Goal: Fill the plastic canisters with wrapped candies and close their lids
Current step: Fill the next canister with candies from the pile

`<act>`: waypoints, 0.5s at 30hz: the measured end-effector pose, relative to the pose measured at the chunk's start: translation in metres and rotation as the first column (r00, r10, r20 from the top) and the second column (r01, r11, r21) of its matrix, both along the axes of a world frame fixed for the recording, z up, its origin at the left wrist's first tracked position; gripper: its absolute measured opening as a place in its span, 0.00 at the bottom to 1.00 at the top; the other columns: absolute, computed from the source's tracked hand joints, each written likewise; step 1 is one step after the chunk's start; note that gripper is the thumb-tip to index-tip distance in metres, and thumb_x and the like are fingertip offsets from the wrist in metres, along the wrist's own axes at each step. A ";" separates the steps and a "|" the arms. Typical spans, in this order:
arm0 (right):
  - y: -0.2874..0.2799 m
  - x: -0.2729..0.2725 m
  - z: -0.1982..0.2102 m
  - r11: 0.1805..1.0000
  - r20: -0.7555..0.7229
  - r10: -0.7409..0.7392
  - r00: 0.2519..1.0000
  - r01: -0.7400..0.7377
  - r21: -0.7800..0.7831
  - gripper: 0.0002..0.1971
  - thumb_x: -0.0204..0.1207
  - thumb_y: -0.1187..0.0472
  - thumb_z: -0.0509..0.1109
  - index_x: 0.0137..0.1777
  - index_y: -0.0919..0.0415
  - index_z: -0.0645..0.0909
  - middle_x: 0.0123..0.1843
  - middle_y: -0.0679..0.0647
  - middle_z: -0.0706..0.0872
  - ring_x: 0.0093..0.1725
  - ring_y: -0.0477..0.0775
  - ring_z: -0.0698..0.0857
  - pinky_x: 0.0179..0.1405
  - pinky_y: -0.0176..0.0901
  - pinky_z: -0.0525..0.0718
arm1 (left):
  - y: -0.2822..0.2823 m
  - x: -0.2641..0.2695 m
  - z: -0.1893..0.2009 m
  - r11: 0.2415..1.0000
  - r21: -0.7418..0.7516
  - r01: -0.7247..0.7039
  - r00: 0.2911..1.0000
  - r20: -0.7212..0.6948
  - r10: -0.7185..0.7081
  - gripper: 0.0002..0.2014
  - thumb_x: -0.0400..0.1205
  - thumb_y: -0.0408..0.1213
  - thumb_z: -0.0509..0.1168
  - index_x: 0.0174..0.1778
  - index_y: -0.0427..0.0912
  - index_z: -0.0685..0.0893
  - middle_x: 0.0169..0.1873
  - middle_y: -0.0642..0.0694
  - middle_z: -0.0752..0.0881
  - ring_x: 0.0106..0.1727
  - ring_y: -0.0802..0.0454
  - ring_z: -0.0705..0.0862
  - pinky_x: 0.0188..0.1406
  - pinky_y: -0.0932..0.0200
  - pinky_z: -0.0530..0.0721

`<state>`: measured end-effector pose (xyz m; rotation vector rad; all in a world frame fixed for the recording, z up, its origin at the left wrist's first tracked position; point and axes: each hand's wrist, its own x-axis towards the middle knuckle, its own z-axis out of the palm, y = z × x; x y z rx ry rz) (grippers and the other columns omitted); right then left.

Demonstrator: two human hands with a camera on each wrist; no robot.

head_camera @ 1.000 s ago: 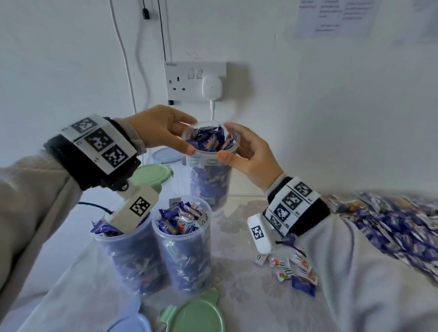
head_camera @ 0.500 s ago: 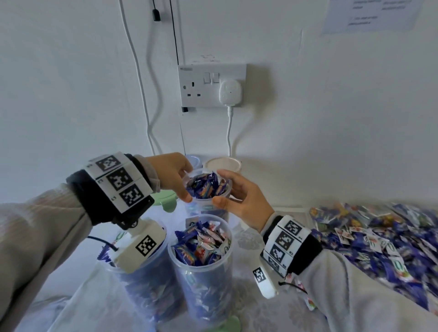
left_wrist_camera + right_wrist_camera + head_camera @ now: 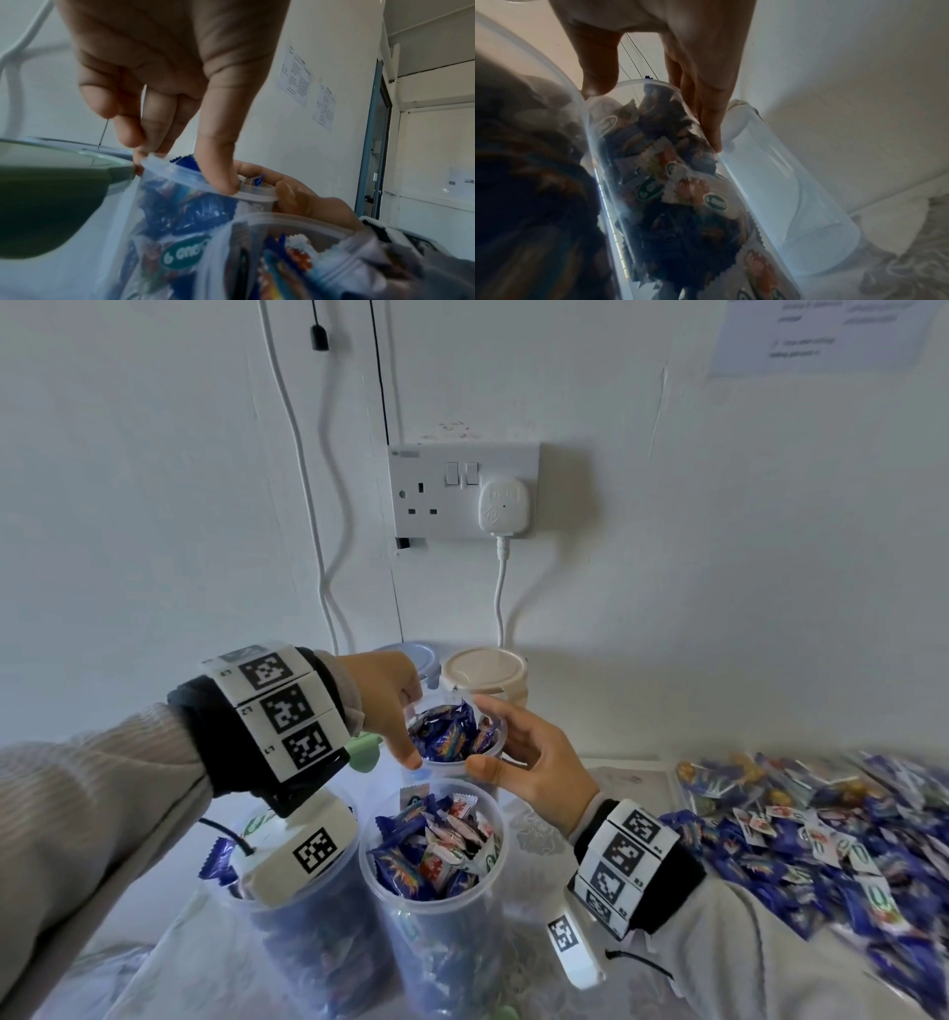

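Held canister (image 3: 454, 747) sits centre frame in head view, upright, long axis vertical, open mouth up, no lid on, packed w/ blue wrapped candies (image 3: 445, 730). Both hands clamp its rim: left hand (image 3: 387, 698) from frame-left, thumb on near rim and fingers curled over the far side; right hand (image 3: 534, 760) from frame-right, thumb at near rim, fingers round the back. Left wrist view shows the left fingertips (image 3: 221, 178) pinching the clear rim. In front, lower centre, two more open canisters stand upright, also full: middle one (image 3: 436, 891) and left one (image 3: 308, 932), partly hidden by the wrist cam. Behind, by the wall, a beige-lidded canister (image 3: 485, 672) and a blue-lidded one (image 3: 423, 657), both upright. Green lid (image 3: 365, 752) just left of the held canister. Loose candy pile (image 3: 821, 839) at right of frame. Readable writing: wrapper thru canister wall shows a green oval reading approx. "6 gro…" (image 3: 183, 256); rest too blurred. Paper on wall (image 3: 816, 331), upper right, text illegible.
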<state>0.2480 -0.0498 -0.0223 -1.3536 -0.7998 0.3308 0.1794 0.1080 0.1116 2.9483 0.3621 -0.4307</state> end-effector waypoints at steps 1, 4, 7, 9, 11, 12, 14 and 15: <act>0.000 0.000 -0.001 1.000 0.001 0.004 1.000 -0.004 -0.005 0.29 0.69 0.70 0.76 0.70 0.60 0.75 0.62 0.56 0.85 0.61 0.51 0.85 0.60 0.41 0.83 | -0.001 0.000 -0.001 1.000 0.014 0.007 1.000 -0.007 -0.007 0.39 0.69 0.43 0.78 0.74 0.35 0.71 0.68 0.44 0.78 0.67 0.47 0.77 0.72 0.53 0.72; -0.001 -0.001 -0.004 1.000 0.013 0.013 1.000 -0.013 -0.018 0.25 0.70 0.71 0.75 0.66 0.54 0.75 0.60 0.51 0.86 0.58 0.44 0.86 0.58 0.37 0.83 | -0.003 0.002 -0.004 0.997 0.071 0.026 0.999 -0.043 -0.023 0.39 0.69 0.45 0.77 0.74 0.36 0.71 0.68 0.44 0.79 0.67 0.47 0.77 0.71 0.51 0.73; -0.002 -0.001 -0.009 1.000 0.037 0.004 0.999 -0.004 -0.020 0.22 0.72 0.68 0.74 0.63 0.49 0.77 0.59 0.49 0.86 0.58 0.45 0.86 0.58 0.38 0.83 | -0.004 0.004 -0.008 0.993 0.113 0.045 0.996 -0.087 -0.035 0.39 0.70 0.46 0.76 0.74 0.36 0.69 0.69 0.44 0.77 0.69 0.47 0.76 0.72 0.50 0.73; -0.002 -0.002 -0.011 1.000 0.052 -0.010 0.999 0.011 -0.014 0.21 0.72 0.62 0.74 0.64 0.48 0.77 0.61 0.51 0.86 0.61 0.48 0.85 0.61 0.43 0.83 | -0.005 0.006 -0.008 0.989 0.133 0.059 0.993 -0.107 -0.044 0.38 0.72 0.45 0.75 0.75 0.37 0.67 0.71 0.44 0.76 0.70 0.47 0.75 0.73 0.49 0.72; -0.001 -0.003 -0.013 0.999 0.073 -0.022 0.997 0.024 -0.023 0.22 0.72 0.52 0.71 0.66 0.47 0.76 0.65 0.52 0.83 0.64 0.49 0.83 0.65 0.47 0.82 | -0.006 0.006 -0.009 0.987 0.145 0.063 0.991 -0.122 -0.046 0.38 0.73 0.45 0.73 0.77 0.37 0.65 0.72 0.44 0.74 0.72 0.47 0.73 0.74 0.49 0.70; 0.000 -0.004 -0.015 0.999 0.078 -0.019 0.997 0.022 -0.037 0.24 0.72 0.47 0.70 0.68 0.46 0.74 0.67 0.52 0.82 0.65 0.48 0.83 0.66 0.49 0.81 | -0.006 0.007 -0.009 0.987 0.147 0.065 0.991 -0.125 -0.047 0.39 0.74 0.44 0.73 0.77 0.37 0.64 0.73 0.44 0.73 0.73 0.47 0.72 0.74 0.49 0.69; 0.003 -0.005 -0.018 0.997 0.059 0.008 0.998 -0.003 -0.074 0.28 0.70 0.41 0.68 0.71 0.42 0.70 0.69 0.51 0.80 0.66 0.49 0.82 0.67 0.51 0.80 | -0.006 0.007 -0.009 0.987 0.147 0.067 0.991 -0.123 -0.049 0.39 0.73 0.44 0.74 0.77 0.37 0.64 0.73 0.44 0.73 0.73 0.47 0.72 0.75 0.49 0.69; 0.004 -0.006 -0.020 0.996 0.045 0.020 0.999 -0.017 -0.082 0.28 0.71 0.41 0.68 0.71 0.41 0.69 0.69 0.51 0.80 0.65 0.49 0.83 0.66 0.52 0.81 | -0.006 0.008 -0.010 0.988 0.143 0.064 0.992 -0.118 -0.047 0.39 0.73 0.43 0.74 0.77 0.37 0.64 0.73 0.44 0.74 0.72 0.47 0.73 0.74 0.49 0.69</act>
